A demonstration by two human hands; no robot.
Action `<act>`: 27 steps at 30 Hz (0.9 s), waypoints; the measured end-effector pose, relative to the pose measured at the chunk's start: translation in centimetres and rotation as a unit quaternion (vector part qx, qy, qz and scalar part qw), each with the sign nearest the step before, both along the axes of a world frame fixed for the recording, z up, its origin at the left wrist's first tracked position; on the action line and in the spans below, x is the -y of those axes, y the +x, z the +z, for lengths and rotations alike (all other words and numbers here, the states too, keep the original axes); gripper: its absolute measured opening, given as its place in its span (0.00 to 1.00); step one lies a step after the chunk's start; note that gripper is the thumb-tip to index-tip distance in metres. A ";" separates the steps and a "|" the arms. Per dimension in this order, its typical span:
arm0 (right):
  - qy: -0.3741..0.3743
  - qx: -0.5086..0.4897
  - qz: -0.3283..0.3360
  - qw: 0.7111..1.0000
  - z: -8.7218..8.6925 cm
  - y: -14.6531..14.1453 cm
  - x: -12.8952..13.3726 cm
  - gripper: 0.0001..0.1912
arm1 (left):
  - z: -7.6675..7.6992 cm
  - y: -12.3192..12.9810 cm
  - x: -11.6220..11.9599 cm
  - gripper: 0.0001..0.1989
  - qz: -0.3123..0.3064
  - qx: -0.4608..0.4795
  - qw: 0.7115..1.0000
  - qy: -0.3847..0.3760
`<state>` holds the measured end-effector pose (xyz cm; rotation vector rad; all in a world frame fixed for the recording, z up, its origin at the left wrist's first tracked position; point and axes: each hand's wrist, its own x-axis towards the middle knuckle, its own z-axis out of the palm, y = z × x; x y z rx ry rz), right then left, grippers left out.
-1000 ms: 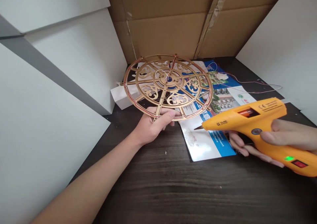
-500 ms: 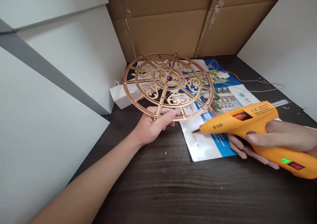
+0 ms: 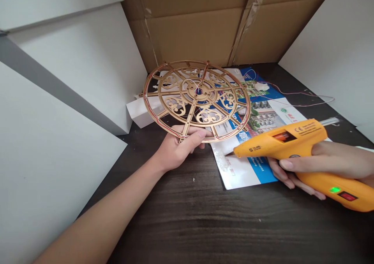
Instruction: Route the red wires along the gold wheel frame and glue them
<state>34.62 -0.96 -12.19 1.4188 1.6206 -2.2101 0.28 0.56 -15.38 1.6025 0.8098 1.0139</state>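
My left hand (image 3: 184,145) grips the near rim of a round, gold-coloured openwork wheel frame (image 3: 191,112), thumb on top and fingers beneath. The wheel is held up at a tilt, with spokes, scroll ornaments and thin red and white wires along its rim and at the hub. My right hand (image 3: 330,162) is closed around the handle of a yellow glue gun (image 3: 280,139). A clear glue stick (image 3: 330,121) sticks out of the gun's back, and a green light glows beside its red switch. Its nozzle points left, over glue-smeared paper, apart from the wheel.
A printed brochure (image 3: 245,174) lies under the wheel and gun on the dark wood table (image 3: 187,225). Thin wires (image 3: 304,96) and a white lump (image 3: 262,86) lie behind it. A white box (image 3: 142,114) stands at the left; white panels and cardboard (image 3: 193,34) enclose the table.
Both hands keep their holds. The whole view has shifted slightly, and the wheel and glue gun appear a touch further left; their positions relative to each other are nearly the same.
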 end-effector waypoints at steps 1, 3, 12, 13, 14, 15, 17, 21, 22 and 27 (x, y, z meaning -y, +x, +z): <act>-0.003 0.002 -0.001 1.000 0.0 0.0 0.0 0.22 | 0.0 0.0 0.0 0.15 0.000 0.000 1.000 0.001; -0.006 0.005 -0.003 1.000 -0.1 0.0 0.1 0.23 | -0.1 0.0 0.0 0.15 0.002 -0.003 1.000 0.003; -0.007 0.031 -0.019 0.999 0.0 0.1 0.4 0.23 | -0.3 0.0 -0.1 0.15 0.004 -0.014 0.999 0.029; -0.007 0.037 -0.018 0.999 0.0 0.0 0.5 0.23 | -0.3 0.0 -0.1 0.15 0.004 -0.015 1.000 0.027; -0.007 0.039 -0.016 0.999 0.1 -0.1 0.5 0.23 | -0.3 0.0 -0.1 0.15 0.003 -0.014 1.000 0.025; -0.007 0.039 -0.015 0.999 0.2 -0.2 0.5 0.23 | -0.3 0.0 -0.1 0.15 0.003 -0.013 1.000 0.024; -0.005 0.039 -0.016 0.999 0.3 -0.3 0.6 0.23 | -0.3 0.0 -0.1 0.15 0.001 -0.011 1.000 0.026; -0.010 0.060 -0.024 0.998 0.1 -0.1 0.6 0.24 | -0.2 0.0 0.0 0.15 0.001 -0.014 1.000 0.026; -0.012 0.062 -0.023 0.998 0.0 0.0 0.6 0.24 | -0.2 0.0 0.0 0.15 0.001 -0.013 1.000 0.023; 0.017 0.067 0.001 0.998 0.0 -0.1 0.5 0.24 | 0.0 0.1 0.0 0.15 -0.011 -0.008 1.000 0.020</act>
